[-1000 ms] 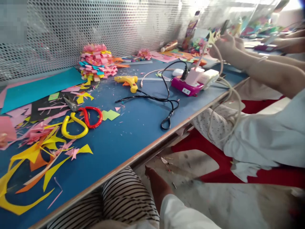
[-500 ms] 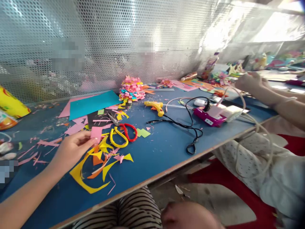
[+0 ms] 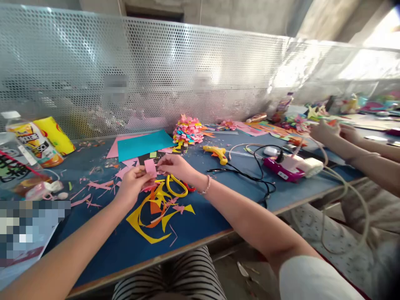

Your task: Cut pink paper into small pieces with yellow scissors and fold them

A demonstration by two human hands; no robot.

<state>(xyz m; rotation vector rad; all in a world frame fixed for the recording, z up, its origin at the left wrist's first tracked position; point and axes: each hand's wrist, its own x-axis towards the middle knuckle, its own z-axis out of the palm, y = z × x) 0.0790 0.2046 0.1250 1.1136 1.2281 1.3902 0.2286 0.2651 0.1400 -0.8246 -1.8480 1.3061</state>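
My left hand (image 3: 134, 181) pinches a small pink paper piece (image 3: 150, 168) above the blue table. At the right edge of that piece is my right hand (image 3: 175, 166), its fingers closed; whether they grip the paper is too small to tell. Scissors with yellow and red handles (image 3: 176, 186) lie under my right wrist, their blades hidden. Yellow paper scraps (image 3: 146, 235) and orange and pink ones spread just below both hands. Behind the hands lies a teal sheet (image 3: 142, 145) over a pink sheet, with a layered paper flower ball (image 3: 188, 131) to its right.
A yellow glue gun (image 3: 215, 153) with a black cord lies right of centre, near a purple power strip (image 3: 283, 169). Bottles (image 3: 36, 141) stand at the left. Another person's hands (image 3: 326, 131) work at the right. A perforated metal screen (image 3: 150, 75) borders the table's back.
My right hand has come up from below the table edge to the pink piece. The view has shifted left and up, showing the bottles. The scissors are now partly covered by my right wrist.
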